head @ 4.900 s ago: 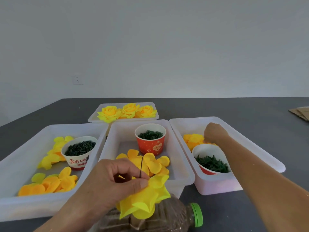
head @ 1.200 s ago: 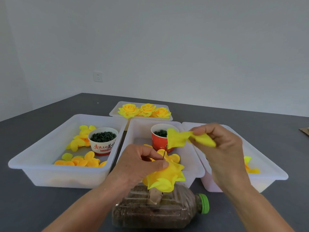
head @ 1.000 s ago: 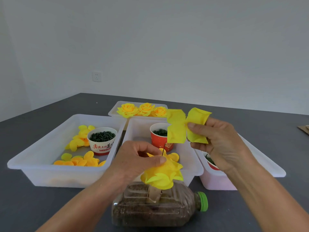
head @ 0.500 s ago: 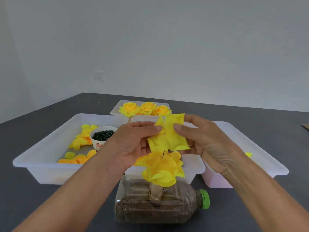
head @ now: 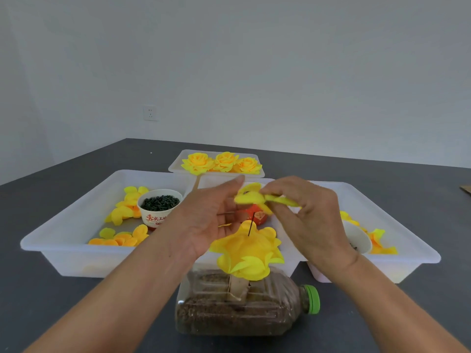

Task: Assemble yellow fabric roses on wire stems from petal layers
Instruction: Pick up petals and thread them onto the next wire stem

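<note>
A half-built yellow rose (head: 248, 253) sits on a thin dark wire stem (head: 251, 225). The stem stands in a plastic bottle (head: 242, 307) that lies on its side, filled with brown grains. Just above the wire tip my right hand (head: 311, 217) pinches a loose yellow petal layer (head: 251, 197), held nearly flat. My left hand (head: 211, 220) is beside that layer with palm turned inward and fingers straight; whether a fingertip touches the petal is unclear.
Three white trays stand behind the bottle. The left tray (head: 76, 225) has loose petals and a cup of green pieces (head: 160, 202). A red cup (head: 257, 216) shows behind the petal layer. The right tray (head: 407, 240) holds petals. Finished roses (head: 224, 161) lie at the back.
The petal layer, held upright by both hands, has tipped flat above the wire tip. My left hand has let go and opened; my right hand keeps its pinch.
</note>
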